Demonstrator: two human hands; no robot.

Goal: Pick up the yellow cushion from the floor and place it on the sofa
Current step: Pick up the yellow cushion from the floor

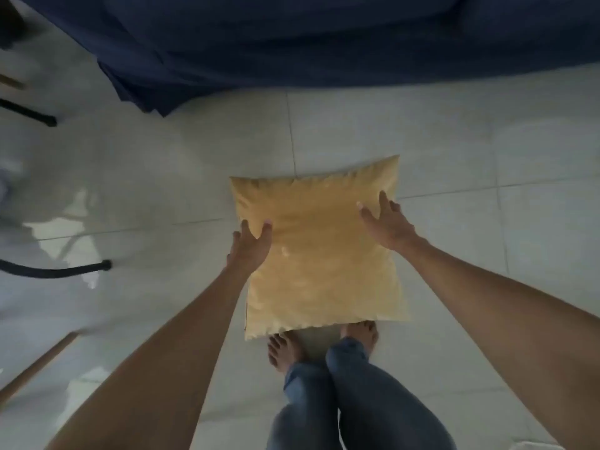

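Observation:
The yellow cushion (319,254) is a plump square, tilted slightly, over the pale tiled floor just ahead of my bare feet (285,350). Its near edge hides part of my toes, so it sits above them. My left hand (251,246) grips its left edge with the thumb on top. My right hand (388,224) grips the right edge near the far corner, thumb also on the top face. The dark blue sofa (292,34) fills the top of the view, beyond the cushion.
A dark blue cover (146,92) hangs from the sofa down to the floor at the upper left. Black furniture legs (105,264) and a wooden leg (39,365) stand at the left. Glossy tiles (487,141) lie between cushion and sofa.

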